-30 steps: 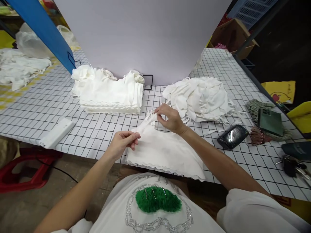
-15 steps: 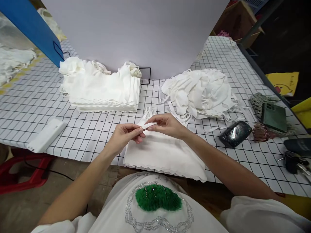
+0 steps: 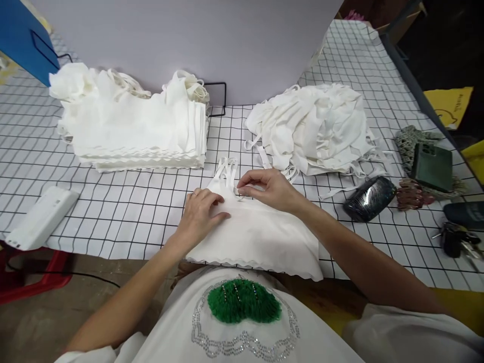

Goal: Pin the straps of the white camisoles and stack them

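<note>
A white garment (image 3: pixel 260 237) with thin straps (image 3: pixel 227 169) and a wavy hem lies flat at the table's front edge. My left hand (image 3: pixel 200 214) rests on its left side, fingers bent and thumb spread, holding nothing. At the garment's upper edge, my right hand (image 3: pixel 270 189) has thumb and index finger pinched together at a white strap; the fingertips partly hide it. Behind and left stands a neat stack of white garments (image 3: pixel 139 126). A loose heap of similar white garments (image 3: pixel 313 131) lies behind and right.
A grey panel (image 3: pixel 181 45) stands behind the piles, with a black wire stand (image 3: pixel 217 98) beside it. On the right lie a shiny black case (image 3: pixel 369 198), a green phone (image 3: pixel 432 167) and keys (image 3: pixel 459 242). A white power strip (image 3: pixel 42 217) sits front left.
Both hands held a white strap together before. My left hand has let go and moved down and left onto the garment. My right hand stays near the strap. The view has shifted slightly.
</note>
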A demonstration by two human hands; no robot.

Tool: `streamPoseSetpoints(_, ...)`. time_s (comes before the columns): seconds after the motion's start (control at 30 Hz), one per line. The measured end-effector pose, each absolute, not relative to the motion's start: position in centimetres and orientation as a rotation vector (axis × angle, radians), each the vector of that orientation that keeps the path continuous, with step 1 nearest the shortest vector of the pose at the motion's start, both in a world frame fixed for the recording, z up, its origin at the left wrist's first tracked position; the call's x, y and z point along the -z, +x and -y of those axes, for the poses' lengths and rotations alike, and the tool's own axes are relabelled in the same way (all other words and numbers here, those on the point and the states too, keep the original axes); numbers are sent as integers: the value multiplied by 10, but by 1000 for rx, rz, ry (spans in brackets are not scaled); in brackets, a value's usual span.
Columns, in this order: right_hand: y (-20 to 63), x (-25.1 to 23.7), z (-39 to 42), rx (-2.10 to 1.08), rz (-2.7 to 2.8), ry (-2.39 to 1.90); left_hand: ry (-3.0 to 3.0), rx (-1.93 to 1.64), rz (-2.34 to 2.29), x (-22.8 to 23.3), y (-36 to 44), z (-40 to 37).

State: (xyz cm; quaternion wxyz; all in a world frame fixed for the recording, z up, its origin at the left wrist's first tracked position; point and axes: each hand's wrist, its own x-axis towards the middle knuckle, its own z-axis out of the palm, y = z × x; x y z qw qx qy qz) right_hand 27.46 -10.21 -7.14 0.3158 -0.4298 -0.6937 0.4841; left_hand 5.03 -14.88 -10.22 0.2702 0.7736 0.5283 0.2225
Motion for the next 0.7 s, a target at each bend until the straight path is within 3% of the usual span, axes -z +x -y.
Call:
streamPoseSetpoints(0.37, 264, 99, 126, -983, 2017, -998, 2091, -677, -1379, 113, 57, 152)
streamPoseSetpoints(0.7, 263, 106, 128, -997, 2167, -934, 2104, -740, -1329, 116, 59, 153)
